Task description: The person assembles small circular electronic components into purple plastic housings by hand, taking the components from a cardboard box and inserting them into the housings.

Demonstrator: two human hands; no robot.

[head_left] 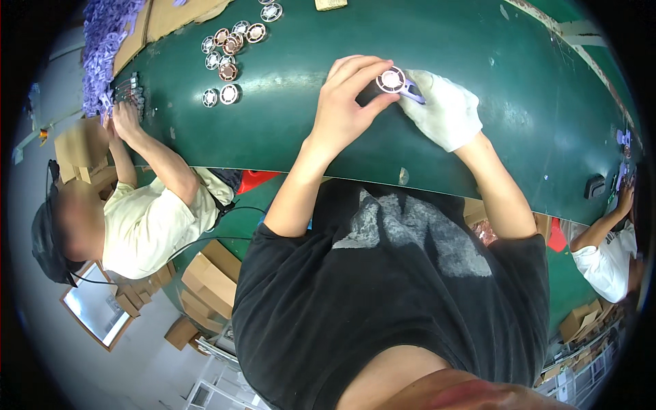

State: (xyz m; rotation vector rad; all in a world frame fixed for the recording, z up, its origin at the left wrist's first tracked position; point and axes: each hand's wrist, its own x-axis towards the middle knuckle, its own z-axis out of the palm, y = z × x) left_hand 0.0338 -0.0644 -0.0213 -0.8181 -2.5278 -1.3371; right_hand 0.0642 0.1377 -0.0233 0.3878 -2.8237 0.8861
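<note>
Over the green table, my bare left hand (347, 101) is closed with thumb and fingertips on a round silver spoked disc (391, 80), copper-toned at its centre. My right hand (444, 111), in a white glove, is closed around a purple piece (413, 93) that sticks out beneath the disc's right side. Disc and purple piece touch or overlap; whether they are joined I cannot tell. The glove hides the rest of the purple piece and most of my right fingers.
Several silver and copper spoked discs (227, 71) lie on the green table (287, 130) at the far left. Purple parts (102, 61) are heaped beyond a co-worker (154, 222) on the left. Another person (605, 253) works at the right, near a small black object (595, 186).
</note>
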